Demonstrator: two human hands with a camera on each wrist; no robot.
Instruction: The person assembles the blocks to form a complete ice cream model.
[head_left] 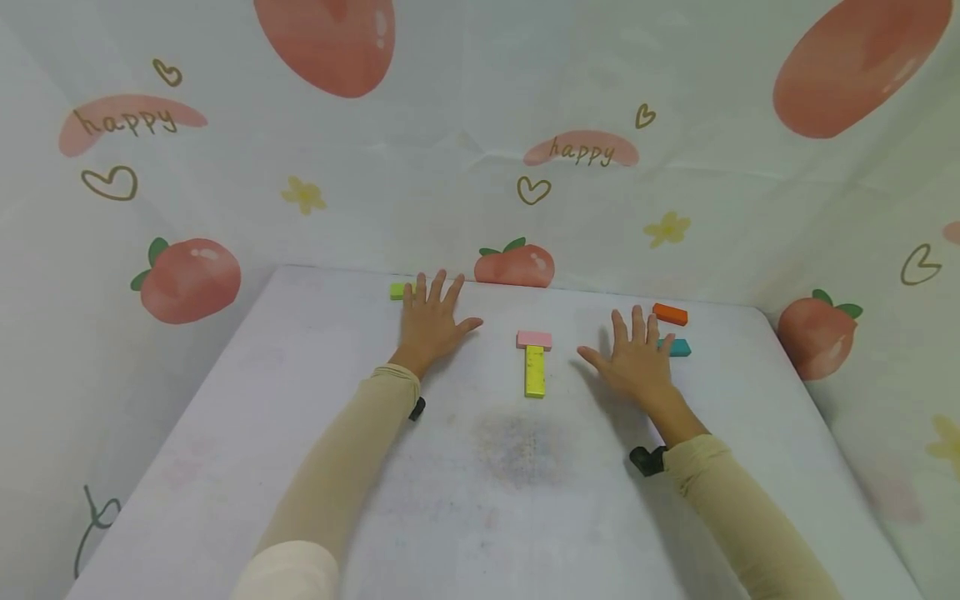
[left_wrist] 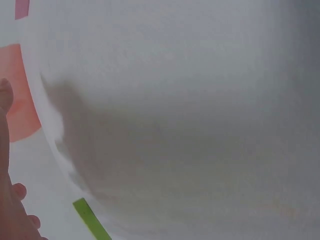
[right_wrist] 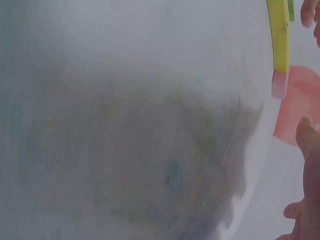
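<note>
Fingers spread, my left hand [head_left: 431, 327] hovers over the white table's far side, its fingertips overlapping a light green block [head_left: 399, 291] in the head view. That green block [left_wrist: 92, 219] shows low in the left wrist view. My right hand [head_left: 636, 357] is also spread, holding nothing, beside a teal block [head_left: 679, 347] that its little finger partly covers. An orange block [head_left: 670, 314] lies just beyond it. Between the hands, a pink block [head_left: 534, 340] lies crosswise at the far end of a yellow block [head_left: 535, 372], together making a T shape.
The white table [head_left: 480, 517] has a smudged grey patch toward its middle. A white cloth backdrop [head_left: 420, 192] printed with peaches, hearts and flowers rises along the back and both sides. Dark wrist cameras [head_left: 648, 461] sit under the sleeves.
</note>
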